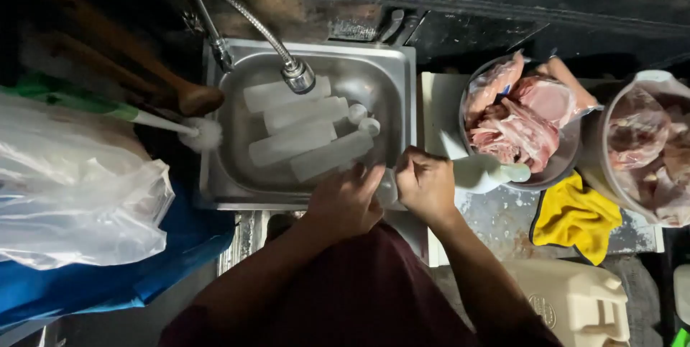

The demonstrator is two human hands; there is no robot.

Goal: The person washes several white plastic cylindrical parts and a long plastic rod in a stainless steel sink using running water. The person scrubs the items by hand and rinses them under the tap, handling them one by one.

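Hands meet at front edge of sink (215, 174). Left hand (346, 202) & right hand (425, 183) both curled, fingers pinching a small clear plastic piece (387, 187) btwn them. Just beyond fingertips: clear bottles (302, 135) lying in sink under faucet (295, 74). Right of fingers: bowl of raw meat (517, 120), yellow cloth (575, 217).

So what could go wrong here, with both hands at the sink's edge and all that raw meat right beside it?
The left hand and right hand grip a small clear thing at the rim of the sink; if wet, it could slip in among the bottles. Splashes from the faucet might reach the uncovered meat in the nearby bowl.
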